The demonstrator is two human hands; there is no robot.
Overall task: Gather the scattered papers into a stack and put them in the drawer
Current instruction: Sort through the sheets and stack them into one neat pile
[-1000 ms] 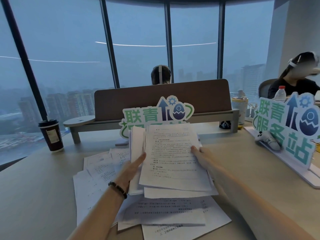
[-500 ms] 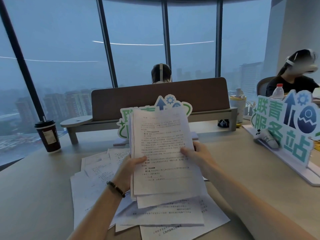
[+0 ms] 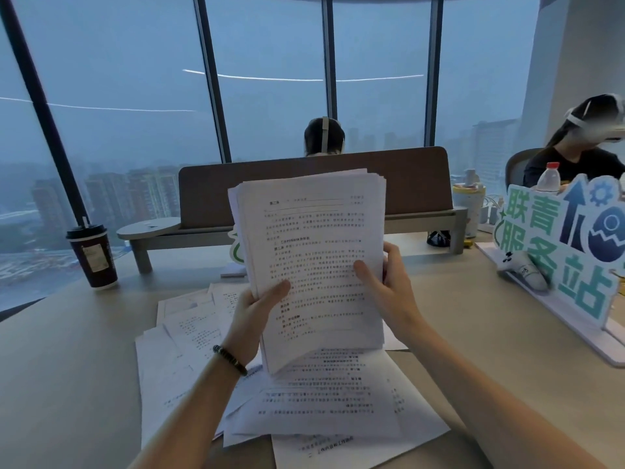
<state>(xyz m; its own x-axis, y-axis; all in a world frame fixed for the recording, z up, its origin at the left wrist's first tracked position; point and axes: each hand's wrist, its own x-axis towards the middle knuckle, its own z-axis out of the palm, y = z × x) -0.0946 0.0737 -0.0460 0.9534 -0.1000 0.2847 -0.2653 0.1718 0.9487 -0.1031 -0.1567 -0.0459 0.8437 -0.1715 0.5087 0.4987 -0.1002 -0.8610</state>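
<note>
Behind the desk (image 3: pixel 67 384), grey windows; at frame centre the stack (image 3: pixel 314 258) now stands upright and squarer than a second ago. Left hand (image 3: pixel 257 319) and right hand (image 3: pixel 385 289) both pinch its sides, while loose papers (image 3: pixel 324 404) remain below, so gathering looks unfinished.

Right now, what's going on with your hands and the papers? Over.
Left hand and right hand both grip the stack, upright. Loose papers lie on the desk. No drawer in view.

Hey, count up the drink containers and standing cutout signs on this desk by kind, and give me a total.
Lidded paper coffee cup: 1
Plastic water bottle: 1
Pale tumbler: 1
Cutout signs: 2, one on the right, one mostly hidden behind the held paper stack
Total: 5
</note>
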